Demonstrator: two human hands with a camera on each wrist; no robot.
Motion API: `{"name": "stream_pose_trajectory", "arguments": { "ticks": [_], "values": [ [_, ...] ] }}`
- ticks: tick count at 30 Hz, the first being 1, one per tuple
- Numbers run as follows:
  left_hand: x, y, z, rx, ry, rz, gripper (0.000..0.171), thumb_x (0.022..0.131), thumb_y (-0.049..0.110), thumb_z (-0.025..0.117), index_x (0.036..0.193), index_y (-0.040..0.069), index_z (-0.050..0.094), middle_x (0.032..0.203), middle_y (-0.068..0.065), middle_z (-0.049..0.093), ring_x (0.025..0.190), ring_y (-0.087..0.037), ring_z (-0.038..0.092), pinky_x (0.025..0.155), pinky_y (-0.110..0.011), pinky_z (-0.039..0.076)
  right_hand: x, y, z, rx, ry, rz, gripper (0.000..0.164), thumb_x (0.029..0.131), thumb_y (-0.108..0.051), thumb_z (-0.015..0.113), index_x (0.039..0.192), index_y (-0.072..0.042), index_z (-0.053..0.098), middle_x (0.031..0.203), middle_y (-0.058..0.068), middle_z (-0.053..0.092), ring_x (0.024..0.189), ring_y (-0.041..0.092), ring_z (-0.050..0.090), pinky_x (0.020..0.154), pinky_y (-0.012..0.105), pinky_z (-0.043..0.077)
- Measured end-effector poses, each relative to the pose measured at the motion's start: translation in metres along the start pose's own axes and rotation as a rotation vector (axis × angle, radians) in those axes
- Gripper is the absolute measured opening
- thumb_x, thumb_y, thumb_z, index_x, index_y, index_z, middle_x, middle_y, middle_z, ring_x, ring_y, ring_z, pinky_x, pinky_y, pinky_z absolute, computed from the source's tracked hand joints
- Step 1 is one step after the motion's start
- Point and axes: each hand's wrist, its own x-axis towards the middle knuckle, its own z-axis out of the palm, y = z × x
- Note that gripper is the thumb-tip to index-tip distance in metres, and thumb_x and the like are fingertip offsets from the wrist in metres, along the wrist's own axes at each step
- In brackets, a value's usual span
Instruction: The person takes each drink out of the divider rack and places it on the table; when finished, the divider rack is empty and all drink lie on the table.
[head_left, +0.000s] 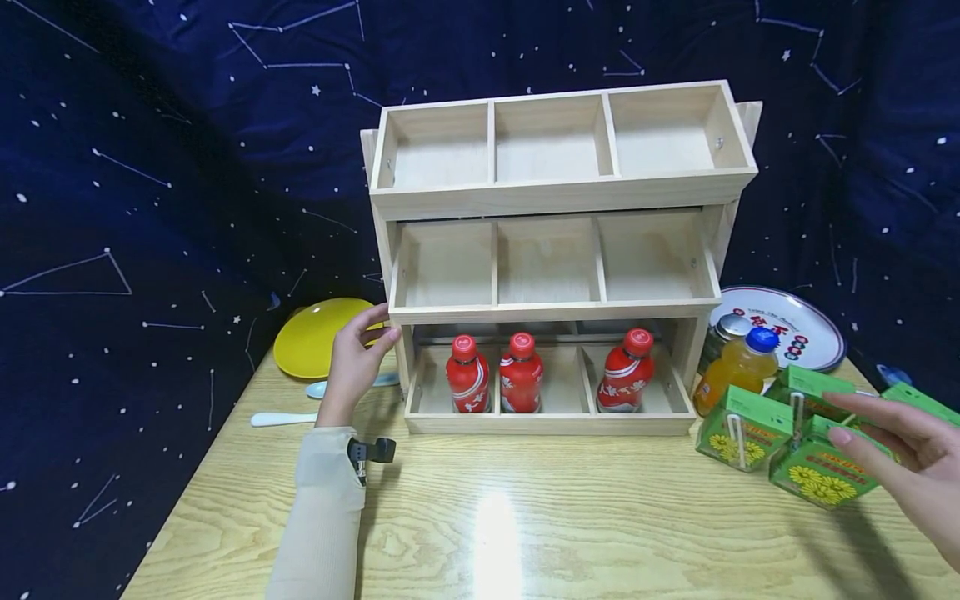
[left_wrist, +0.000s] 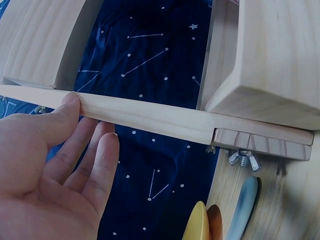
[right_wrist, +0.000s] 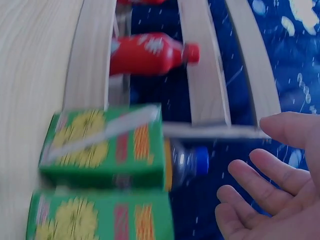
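Note:
On the left, my left hand (head_left: 352,360) holds the side post of a three-tier wooden rack (head_left: 555,315). In the left wrist view the thumb lies on the near face of the post (left_wrist: 150,117), with the fingers behind it. Three red bottles (head_left: 522,373) stand in the rack's bottom tier, two of them close together and one in the right compartment. To the right, my right hand (head_left: 907,458) hovers with spread fingers beside several green drink cartons (head_left: 825,475). In the right wrist view, nothing is between the fingers, and a carton (right_wrist: 105,147) lies apart from them.
An orange drink bottle (head_left: 738,367) with a blue cap, a glass jar (head_left: 720,337) and a white printed plate (head_left: 813,333) stand behind the cartons. Left of the rack lie a yellow plate (head_left: 311,337), a white spoon (head_left: 281,419) and a blue spoon (head_left: 317,389).

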Motion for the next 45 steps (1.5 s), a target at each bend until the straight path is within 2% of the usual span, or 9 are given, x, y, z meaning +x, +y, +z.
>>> {"name": "stream_pose_trajectory", "arguments": {
  "ticks": [6, 14, 20, 24, 28, 30, 33, 39, 45],
  "values": [
    [0.0, 0.0, -0.001, 0.007, 0.001, -0.001, 0.045, 0.094, 0.012, 0.068, 0.137, 0.013, 0.058, 0.128, -0.009, 0.062, 0.111, -0.027, 0.063, 0.094, -0.039, 0.054, 0.012, -0.034, 0.031, -0.139, -0.143, 0.098, 0.043, 0.095, -0.012, 0.067, 0.137, -0.007, 0.057, 0.126, -0.017, 0.054, 0.106, -0.014, 0.052, 0.077, 0.002, 0.045],
    [0.001, -0.003, 0.0, -0.001, 0.001, -0.004, 0.045, 0.093, 0.013, 0.069, 0.137, 0.014, 0.058, 0.127, -0.008, 0.062, 0.11, -0.026, 0.063, 0.094, -0.037, 0.054, 0.033, -0.051, 0.078, -0.098, -0.231, 0.059, 0.045, 0.095, -0.022, 0.068, 0.137, -0.009, 0.056, 0.131, 0.008, 0.057, 0.108, -0.011, 0.053, 0.083, 0.004, 0.046],
    [0.001, -0.001, 0.0, 0.0, 0.001, 0.0, 0.046, 0.093, 0.013, 0.069, 0.138, 0.013, 0.058, 0.128, -0.008, 0.062, 0.111, -0.029, 0.063, 0.094, -0.038, 0.054, 0.049, -0.055, 0.106, -0.102, -0.21, 0.004, 0.05, 0.092, -0.022, 0.072, 0.137, -0.007, 0.056, 0.132, 0.017, 0.058, 0.107, -0.006, 0.052, 0.083, 0.004, 0.045],
    [0.001, 0.0, 0.0, 0.001, -0.005, 0.012, 0.046, 0.094, 0.013, 0.068, 0.138, 0.01, 0.057, 0.129, -0.01, 0.061, 0.112, -0.033, 0.062, 0.093, -0.039, 0.054, 0.059, -0.054, 0.122, -0.109, -0.213, -0.001, 0.054, 0.092, -0.024, 0.073, 0.139, -0.005, 0.053, 0.13, 0.018, 0.059, 0.111, 0.014, 0.058, 0.084, 0.006, 0.046],
    [0.001, -0.001, 0.0, 0.005, -0.007, 0.012, 0.046, 0.094, 0.015, 0.068, 0.139, 0.011, 0.056, 0.13, -0.01, 0.061, 0.113, -0.031, 0.062, 0.093, -0.039, 0.054, 0.068, -0.053, 0.135, -0.118, -0.228, 0.021, 0.058, 0.092, -0.024, 0.073, 0.141, -0.004, 0.049, 0.13, 0.02, 0.058, 0.114, 0.036, 0.058, 0.094, 0.03, 0.052],
    [0.001, -0.001, 0.001, 0.004, -0.005, 0.009, 0.046, 0.094, 0.016, 0.068, 0.138, 0.012, 0.057, 0.13, -0.009, 0.061, 0.112, -0.03, 0.062, 0.094, -0.039, 0.054, 0.071, -0.053, 0.141, -0.132, -0.227, 0.036, 0.059, 0.092, -0.026, 0.073, 0.142, -0.004, 0.049, 0.129, 0.022, 0.058, 0.114, 0.039, 0.058, 0.096, 0.046, 0.05],
    [0.001, -0.001, 0.001, 0.005, -0.006, 0.008, 0.045, 0.094, 0.016, 0.068, 0.138, 0.013, 0.057, 0.129, -0.008, 0.061, 0.112, -0.028, 0.062, 0.094, -0.038, 0.054, 0.074, -0.053, 0.147, -0.142, -0.214, 0.053, 0.058, 0.093, -0.026, 0.071, 0.141, -0.003, 0.048, 0.127, 0.025, 0.059, 0.112, 0.042, 0.059, 0.094, 0.057, 0.049],
    [0.001, -0.002, 0.001, 0.006, -0.003, 0.002, 0.046, 0.094, 0.016, 0.068, 0.138, 0.013, 0.057, 0.129, -0.007, 0.061, 0.111, -0.026, 0.063, 0.093, -0.037, 0.054, 0.076, -0.049, 0.155, -0.18, -0.172, 0.048, 0.051, 0.094, -0.023, 0.071, 0.136, -0.001, 0.053, 0.12, 0.025, 0.063, 0.102, 0.041, 0.062, 0.087, 0.056, 0.054],
    [0.001, 0.0, 0.0, 0.001, -0.003, 0.006, 0.045, 0.094, 0.016, 0.068, 0.137, 0.013, 0.058, 0.128, -0.007, 0.061, 0.111, -0.027, 0.063, 0.093, -0.038, 0.054, 0.075, -0.049, 0.159, -0.182, -0.124, 0.039, 0.043, 0.092, -0.012, 0.072, 0.131, 0.001, 0.057, 0.116, 0.025, 0.064, 0.099, 0.041, 0.064, 0.087, 0.056, 0.054]
  ]
}}
